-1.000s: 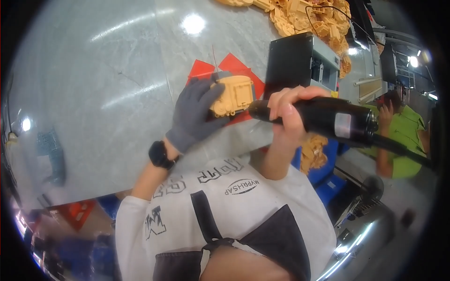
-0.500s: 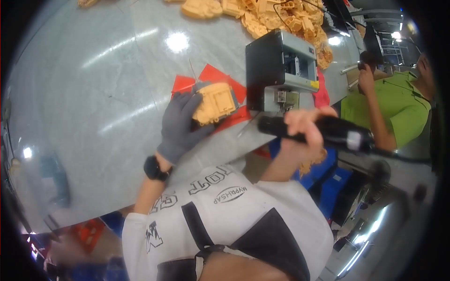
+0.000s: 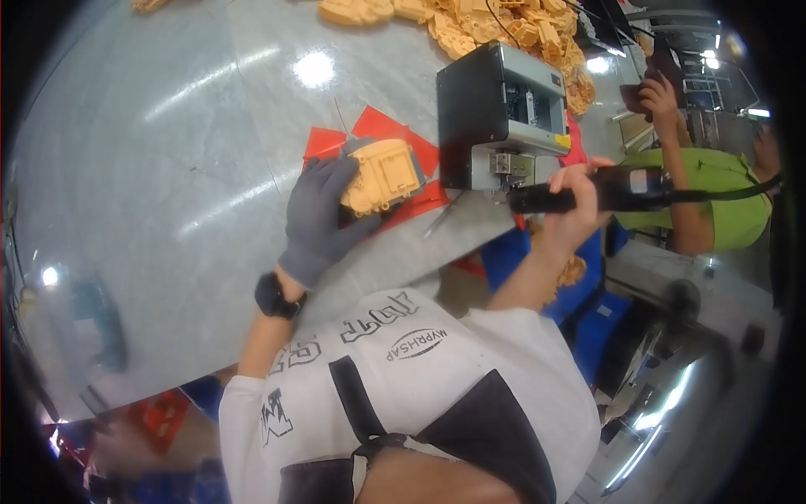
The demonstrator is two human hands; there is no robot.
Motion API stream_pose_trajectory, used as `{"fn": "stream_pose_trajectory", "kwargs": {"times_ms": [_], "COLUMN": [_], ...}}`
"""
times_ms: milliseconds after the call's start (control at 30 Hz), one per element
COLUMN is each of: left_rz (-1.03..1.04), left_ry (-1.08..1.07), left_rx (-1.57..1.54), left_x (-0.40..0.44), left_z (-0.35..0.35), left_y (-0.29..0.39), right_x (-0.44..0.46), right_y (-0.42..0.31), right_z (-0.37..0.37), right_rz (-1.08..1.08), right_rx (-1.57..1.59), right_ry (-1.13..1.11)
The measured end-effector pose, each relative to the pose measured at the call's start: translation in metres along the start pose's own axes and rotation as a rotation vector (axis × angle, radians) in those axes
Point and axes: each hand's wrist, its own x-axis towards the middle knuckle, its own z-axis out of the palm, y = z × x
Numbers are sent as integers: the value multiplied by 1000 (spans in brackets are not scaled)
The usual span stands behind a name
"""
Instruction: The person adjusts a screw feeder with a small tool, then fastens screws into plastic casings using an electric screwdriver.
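Note:
My left hand, in a grey glove, grips the left side of a yellow plastic housing. The housing sits on a dark fixture, over red sheets on the grey table. In my bare right hand is a black corded electric screwdriver, held level with its tip end pointing left. That tip is close to the front of a black-and-grey screw feeder; whether they touch I cannot tell.
A heap of yellow plastic parts lies at the table's far side. A person in a green shirt stands at the right, hands raised around a dark object. Blue bins stand below the table edge. The screwdriver's cable runs off rightward.
My right hand has moved the screwdriver up and to the right, nearer the feeder's front. My left hand stays on the housing. The person in green has raised their hands.

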Motion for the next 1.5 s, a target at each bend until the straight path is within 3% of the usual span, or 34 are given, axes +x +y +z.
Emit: {"fn": "stream_pose_trajectory", "kwargs": {"times_ms": [67,200,400,1033,1100,1200,1367,1467,1500], "left_rz": [-13,-20,4,21,6,14,-31,7,29], "left_ry": [12,-8,21,47,45,60,14,47,32], "left_rx": [17,-18,-7,-64,-63,-49,-59,-42,-45], "left_x": [0,-5,-3,-2,-1,-1,-3,-1,-1], "left_z": [-1,0,-2,-7,-7,-6,-5,-6,-5], "left_y": [-2,-4,-7,-5,-6,-6,-6,-3,-3], "right_x": [-23,-55,-73,-82,-88,-88,-83,-86,-85], "right_y": [1,-10,1,15,10,14,23,18,22], "right_z": [0,34,88,112,116,118,114,117,116], "right_rz": [51,-48,-90,-49,-46,-97,-7,17,-63], "right_rx": [116,453,455,397,174,125,341,236,177], "right_ry": [-11,-313,-566,-689,-656,-706,-639,-585,-589]}}
